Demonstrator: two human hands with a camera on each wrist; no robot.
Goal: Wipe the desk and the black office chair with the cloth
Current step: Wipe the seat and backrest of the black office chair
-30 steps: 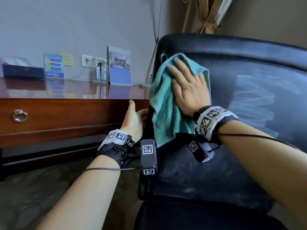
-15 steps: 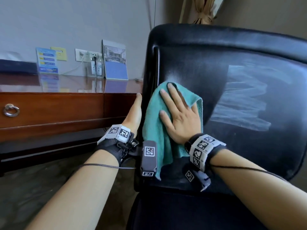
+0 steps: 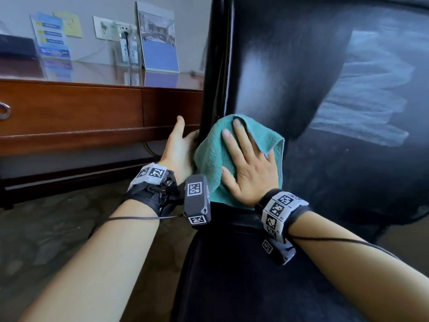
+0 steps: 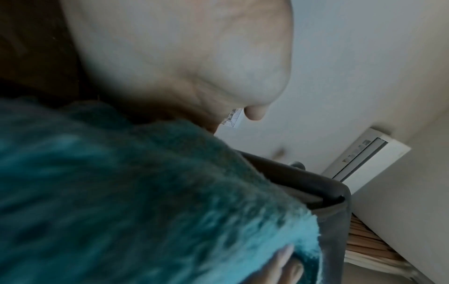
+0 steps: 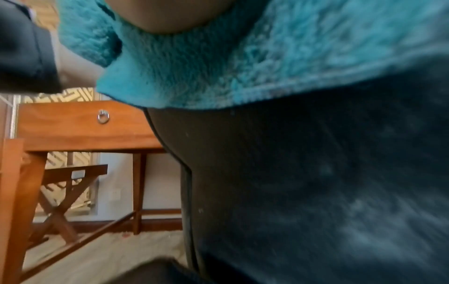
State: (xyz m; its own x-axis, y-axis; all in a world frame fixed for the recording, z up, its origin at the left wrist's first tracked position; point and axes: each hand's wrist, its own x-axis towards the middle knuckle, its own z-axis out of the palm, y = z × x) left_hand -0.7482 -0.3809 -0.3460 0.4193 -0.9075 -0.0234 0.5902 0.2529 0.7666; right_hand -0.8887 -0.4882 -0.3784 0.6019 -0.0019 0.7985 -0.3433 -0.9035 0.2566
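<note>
Pressing flat with straight, spread fingers, the right hand pins the teal terry cloth against the lower left of the black leather office chair backrest, at centre frame just above the seat. The left hand grips the backrest's left edge, touching the cloth's side. Dusty, unwiped leather lies to the right and below; the backrest's long axis runs upward, so the right hand looks best placed for the next stroke. The glossy brown wooden desk stands at left.
</note>
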